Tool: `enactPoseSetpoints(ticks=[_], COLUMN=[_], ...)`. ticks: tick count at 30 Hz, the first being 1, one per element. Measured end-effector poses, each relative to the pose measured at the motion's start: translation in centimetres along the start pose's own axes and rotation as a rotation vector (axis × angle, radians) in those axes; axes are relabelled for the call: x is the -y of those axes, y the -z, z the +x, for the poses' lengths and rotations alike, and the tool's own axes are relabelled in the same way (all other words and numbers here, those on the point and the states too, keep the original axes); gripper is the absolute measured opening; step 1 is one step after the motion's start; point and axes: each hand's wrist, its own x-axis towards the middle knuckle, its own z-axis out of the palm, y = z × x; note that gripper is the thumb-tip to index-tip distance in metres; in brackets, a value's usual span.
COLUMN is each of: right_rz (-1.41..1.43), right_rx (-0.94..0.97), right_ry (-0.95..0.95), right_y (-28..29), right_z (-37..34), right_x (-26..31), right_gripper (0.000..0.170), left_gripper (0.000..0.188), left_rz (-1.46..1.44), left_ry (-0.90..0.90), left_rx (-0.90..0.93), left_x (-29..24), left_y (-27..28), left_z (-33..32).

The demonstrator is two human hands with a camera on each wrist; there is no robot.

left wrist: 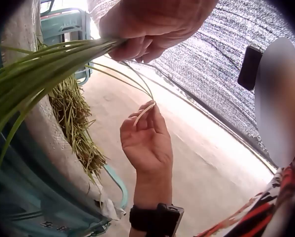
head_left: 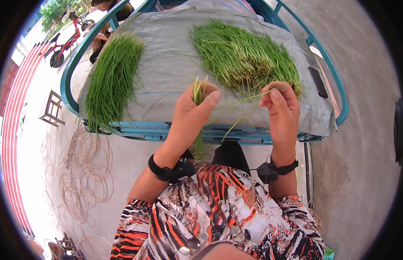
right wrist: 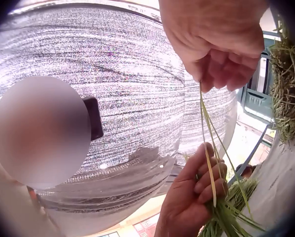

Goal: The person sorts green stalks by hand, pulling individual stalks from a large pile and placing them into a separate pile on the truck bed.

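Observation:
The left hand grips a small bunch of long green stalks, its pale ends poking up past the thumb and the leaves hanging below the fist. To its right the right hand pinches a thin stalk between thumb and forefinger, its other fingers loosely curled. In the left wrist view a pale stalk end shows at the right hand's fingertips. Behind the right hand lies a large pile of green stalks, its cut ends toward the person. A second, neater pile lies at the left.
Grey sheeting covers the bed of a cart with blue-green rails. A black phone lies near the right rail. A wooden stool, coiled wire and a red two-wheeler stand or lie at the left, near another person.

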Motion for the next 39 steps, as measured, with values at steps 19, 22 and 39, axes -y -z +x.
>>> enactPoseSetpoints(ticks=[19,22,39], right_rz=[-0.02,-0.01,-0.119], right_rx=[0.126,0.107,0.16], right_ry=[-0.179,-0.192,-0.263], right_y=[-1.5,-1.7,-0.4], right_z=[-0.2,-0.3,-1.5], right_x=[-1.7,-1.7,-1.5], right_gripper=[0.018,0.024,0.031], left_gripper=[0.018,0.018,0.017], left_rz=[-0.022,-0.087,-0.006], left_ry=[0.209,0.267,0.201], left_rx=[0.349,0.335,0.183], left_x=[0.2,1.2,2.3], left_y=[-0.6,0.1,0.5], left_z=[0.9,1.3,1.0])
